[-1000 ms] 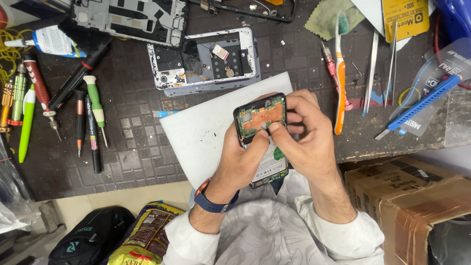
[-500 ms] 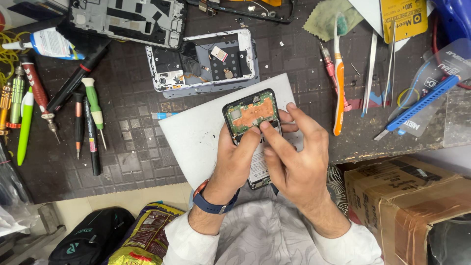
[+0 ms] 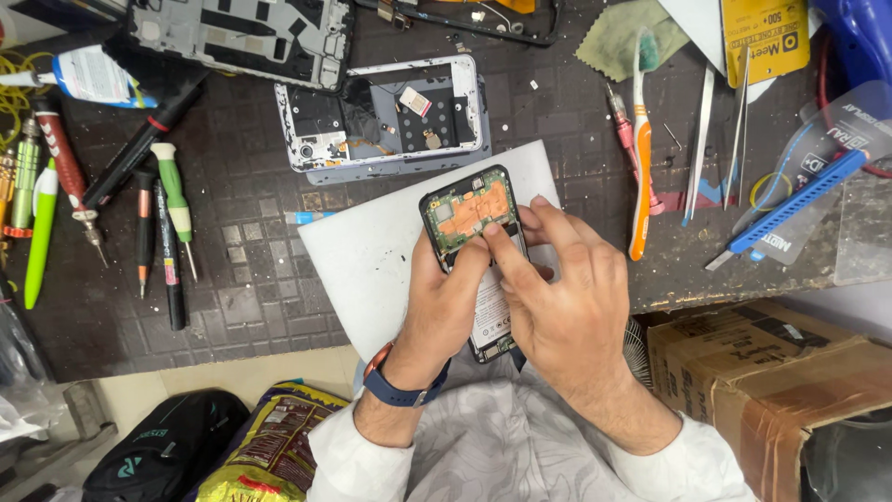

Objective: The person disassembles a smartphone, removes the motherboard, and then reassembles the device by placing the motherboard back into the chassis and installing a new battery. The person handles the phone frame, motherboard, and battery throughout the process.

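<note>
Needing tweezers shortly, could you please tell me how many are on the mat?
2. One pair lies just right of the orange toothbrush, the second pair beside it; more may be hidden.

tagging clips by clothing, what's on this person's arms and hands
Both arms are in long white sleeves, cuffs pushed back just above the wrists. The left hand has a dark blue watch strap around the wrist, with a coppery case edge showing at its side. The right hand is bare: no gloves, and no rings or bands that I can see.
</note>
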